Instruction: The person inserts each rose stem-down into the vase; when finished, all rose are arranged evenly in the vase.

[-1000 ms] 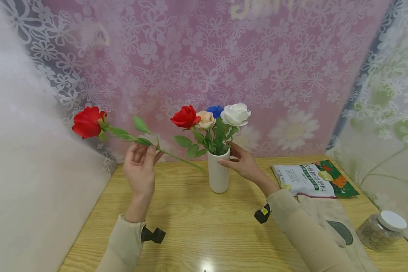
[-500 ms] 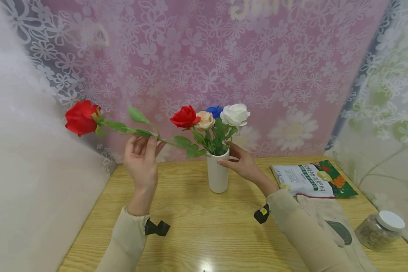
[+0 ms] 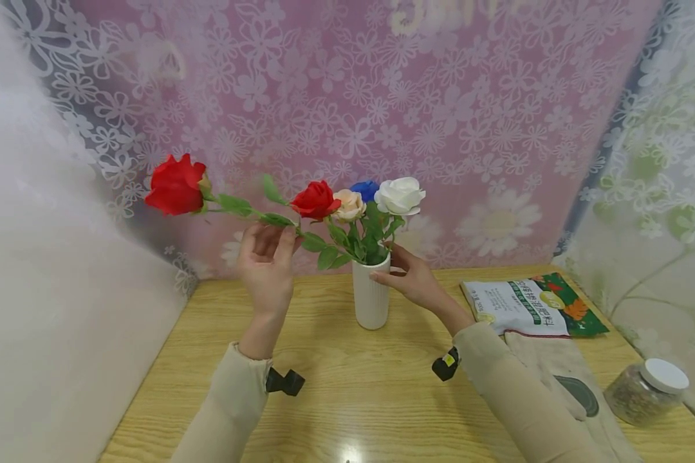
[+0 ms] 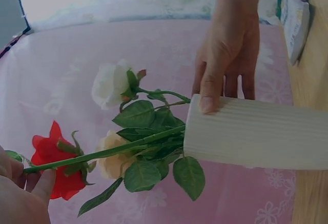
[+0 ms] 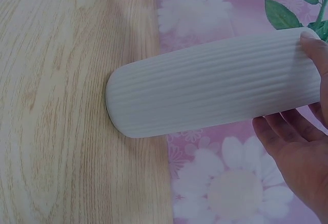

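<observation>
My left hand [image 3: 266, 270] pinches the green stem [image 4: 107, 153] of a red rose [image 3: 176, 184], whose bloom leans out to the left. In the left wrist view that stem runs to the mouth of a white ribbed vase [image 3: 372, 299]; its lower tip is hidden among the other stems. Near the rim, my right hand [image 3: 411, 276] holds the upright vase, thumb in front. Another red rose [image 3: 315, 200], a peach rose [image 3: 349, 204], a blue rose [image 3: 365, 190] and a white rose [image 3: 401, 195] stand in the vase.
On the right of the wooden table [image 3: 336, 399] lie a white and green printed bag [image 3: 533, 305] and beige fabric [image 3: 562, 366]. A lidded jar [image 3: 645, 392] stands at the right edge. Behind hangs a pink floral curtain [image 3: 347, 96].
My left hand first shifted slightly, then moved right and up with the red rose, bringing its stem to the vase mouth. The right hand and vase have stayed in place.
</observation>
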